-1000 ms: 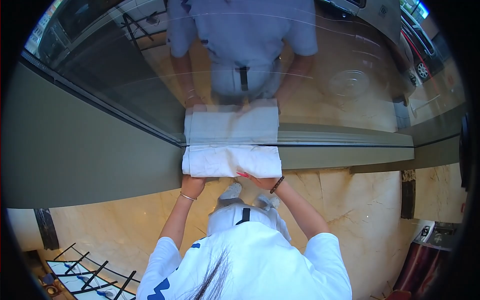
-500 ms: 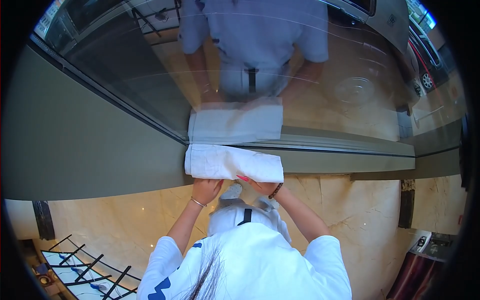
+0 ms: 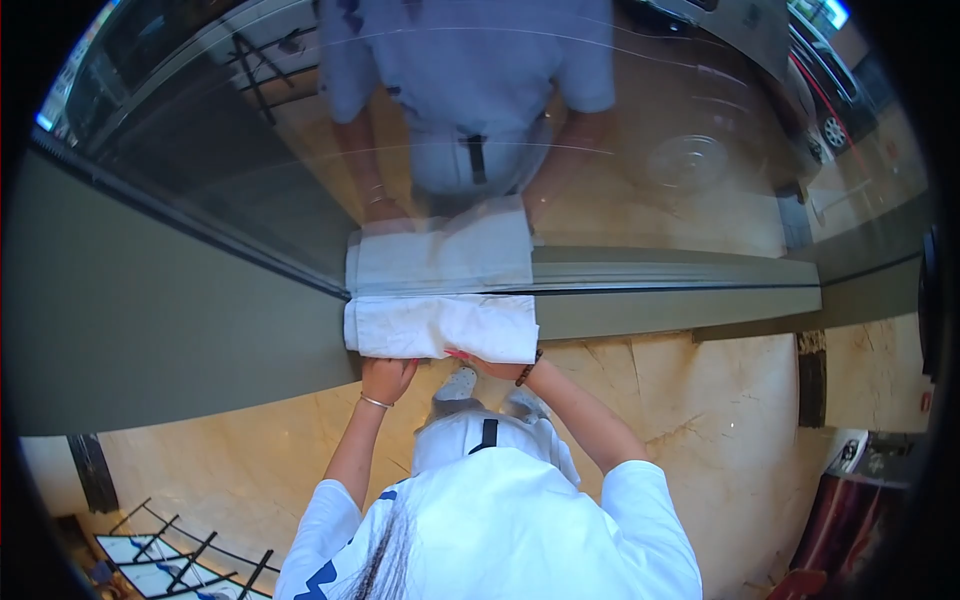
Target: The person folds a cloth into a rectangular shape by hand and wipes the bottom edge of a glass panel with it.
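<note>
A folded white cloth lies along the grey-green frame at the foot of the glass pane. Its far edge meets the glass, where its reflection joins it. My left hand is closed on the near edge at the cloth's left part. At the right part, my right hand grips the same edge, with its thumb on top and the other fingers hidden beneath the cloth.
The grey-green frame runs on to the right, and a broad panel curves off to the left. Below is a marble-look floor. A black-barred rack stands at lower left, a dark red object at lower right.
The cloth's right end has moved forward, closing the gap to the glass. Both hands keep their hold. The whole view has shifted slightly.
</note>
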A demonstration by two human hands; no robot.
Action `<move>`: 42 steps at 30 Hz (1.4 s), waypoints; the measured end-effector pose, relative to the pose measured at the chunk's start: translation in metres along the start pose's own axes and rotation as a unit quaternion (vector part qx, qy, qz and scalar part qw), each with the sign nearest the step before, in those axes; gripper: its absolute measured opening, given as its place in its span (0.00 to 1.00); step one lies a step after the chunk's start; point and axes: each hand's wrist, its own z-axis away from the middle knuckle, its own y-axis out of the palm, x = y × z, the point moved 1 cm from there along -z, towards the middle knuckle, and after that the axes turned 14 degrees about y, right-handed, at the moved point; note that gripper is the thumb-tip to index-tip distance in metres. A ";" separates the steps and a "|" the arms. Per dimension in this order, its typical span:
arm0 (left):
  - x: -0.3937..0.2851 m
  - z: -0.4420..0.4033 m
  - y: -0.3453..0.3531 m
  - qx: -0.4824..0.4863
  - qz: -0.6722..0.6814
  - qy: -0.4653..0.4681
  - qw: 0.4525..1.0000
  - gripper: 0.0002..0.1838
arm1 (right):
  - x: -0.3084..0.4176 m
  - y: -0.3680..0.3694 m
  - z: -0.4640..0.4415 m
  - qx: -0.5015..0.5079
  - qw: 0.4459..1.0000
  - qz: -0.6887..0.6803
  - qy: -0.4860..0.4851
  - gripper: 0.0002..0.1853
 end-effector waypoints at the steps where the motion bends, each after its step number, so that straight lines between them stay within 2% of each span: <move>1: -0.001 0.002 -0.002 0.001 0.002 0.004 1.000 0.21 | -0.001 0.001 0.000 0.014 1.000 -0.006 -0.001 0.17; 7: -0.010 -0.020 0.002 -0.017 -0.023 0.066 0.997 0.21 | -0.028 0.001 0.016 -0.022 0.998 -0.036 0.056 0.17; 10: -0.031 -0.043 0.008 -0.002 -0.043 0.068 0.997 0.22 | -0.029 -0.025 0.021 -0.057 0.993 -0.055 0.088 0.17; 12: -0.044 -0.054 0.014 0.032 0.001 0.042 0.999 0.24 | -0.041 -0.032 0.030 -0.070 0.991 -0.047 0.103 0.17; 17: -0.074 -0.089 0.022 0.059 0.007 0.064 0.996 0.25 | -0.064 -0.068 0.049 -0.123 0.985 0.007 0.124 0.16; 19: -0.081 -0.104 0.029 0.073 0.006 0.080 0.994 0.26 | -0.073 -0.083 0.058 -0.180 0.976 -0.005 0.124 0.15; 21: -0.094 -0.120 0.044 0.121 0.001 0.098 0.988 0.28 | -0.087 -0.101 0.068 -0.192 0.973 0.025 0.129 0.15; 25: -0.117 -0.147 0.080 0.068 -0.019 0.166 0.984 0.27 | -0.121 -0.117 0.089 -0.223 0.959 0.068 0.161 0.13; 28: -0.139 -0.165 0.101 0.095 -0.022 0.149 0.984 0.28 | -0.150 -0.126 0.109 -0.280 0.948 0.036 0.145 0.12; 32: -0.156 -0.181 0.118 0.081 -0.036 0.180 0.980 0.28 | -0.158 -0.150 0.122 -0.277 0.941 0.066 0.181 0.12; 34: -0.162 -0.186 0.124 0.080 -0.037 0.196 0.977 0.29 | -0.168 -0.153 0.133 -0.307 0.937 0.045 0.159 0.11; 37: -0.181 -0.203 0.131 0.104 -0.060 0.202 0.972 0.29 | -0.190 -0.163 0.143 -0.302 0.937 0.045 0.171 0.11; 40: -0.192 -0.226 0.135 0.163 0.033 0.171 0.971 0.30 | -0.217 -0.171 0.148 -0.306 0.933 0.093 0.164 0.11; 42: -0.172 -0.210 0.115 0.176 0.024 0.173 0.969 0.30 | -0.188 -0.159 0.131 -0.308 0.935 0.074 0.162 0.12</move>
